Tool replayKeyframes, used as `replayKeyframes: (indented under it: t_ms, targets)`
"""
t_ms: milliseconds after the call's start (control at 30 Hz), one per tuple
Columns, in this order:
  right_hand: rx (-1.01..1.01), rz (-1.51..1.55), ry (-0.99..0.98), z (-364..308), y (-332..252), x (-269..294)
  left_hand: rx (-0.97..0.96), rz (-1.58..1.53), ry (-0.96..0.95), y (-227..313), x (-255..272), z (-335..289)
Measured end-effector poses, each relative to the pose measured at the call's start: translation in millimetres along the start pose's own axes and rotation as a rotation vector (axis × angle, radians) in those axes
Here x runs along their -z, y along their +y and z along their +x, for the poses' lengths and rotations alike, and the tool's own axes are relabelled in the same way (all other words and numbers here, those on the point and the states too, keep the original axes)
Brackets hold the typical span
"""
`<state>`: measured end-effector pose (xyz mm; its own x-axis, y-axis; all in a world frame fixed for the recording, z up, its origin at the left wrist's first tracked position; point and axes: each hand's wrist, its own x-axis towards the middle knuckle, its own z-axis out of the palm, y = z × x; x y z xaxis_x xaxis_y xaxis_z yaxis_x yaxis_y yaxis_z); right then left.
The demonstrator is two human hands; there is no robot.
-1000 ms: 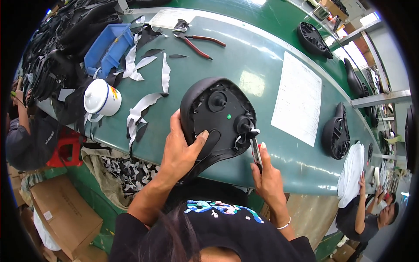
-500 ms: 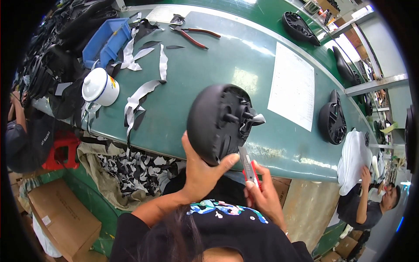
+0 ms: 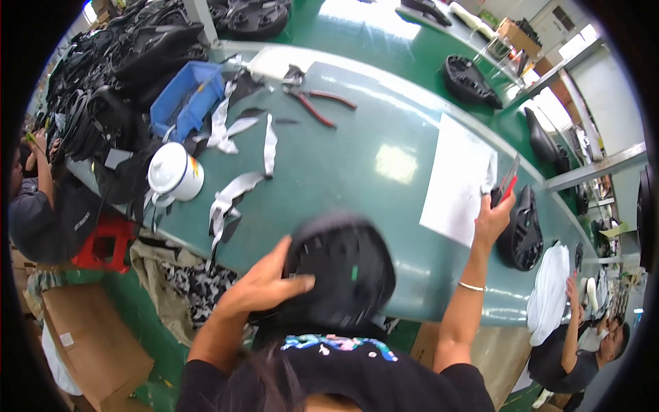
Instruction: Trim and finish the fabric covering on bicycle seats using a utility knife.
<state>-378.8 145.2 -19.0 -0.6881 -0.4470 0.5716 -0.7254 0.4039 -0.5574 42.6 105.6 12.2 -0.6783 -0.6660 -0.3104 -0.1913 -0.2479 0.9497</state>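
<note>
My left hand (image 3: 264, 285) grips the edge of a black bicycle saddle (image 3: 343, 275) near my body, its hollow underside facing up and slightly blurred. Stretched out to the right, my right hand (image 3: 493, 218) is closed around a red utility knife (image 3: 509, 185) with its blade pointing up. A grey-white scrap strip (image 3: 489, 175) sticks up beside the knife from the same hand. Under that hand lies a white paper sheet (image 3: 449, 185), and another black saddle (image 3: 523, 230) rests just right of it.
Red-handled pincers (image 3: 319, 106), scrap strips (image 3: 226, 202), a lidded white enamel mug (image 3: 177, 172) and a blue bin (image 3: 185, 103) occupy the table's left side. Below its edge sits a scrap sack (image 3: 161, 275). Co-workers are at far left and right; white covers (image 3: 549, 292) hang at right.
My right hand has swung from beside the saddle out to the right, carrying the knife and a scrap strip. The saddle has turned underside up and come closer to me.
</note>
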Motion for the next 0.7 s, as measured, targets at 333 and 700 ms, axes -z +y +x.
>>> replayKeyframes:
  t_ms: [333,700]
  targets:
    - [-0.344,0.834,-0.643,50.6,-44.7,-80.2,-0.421,-0.775,0.126,50.6,11.7,183.3]
    - [-0.299,0.554,-0.222,172.4,-31.3,-247.2,-0.516,0.356,0.123,2.6,-22.6,223.3]
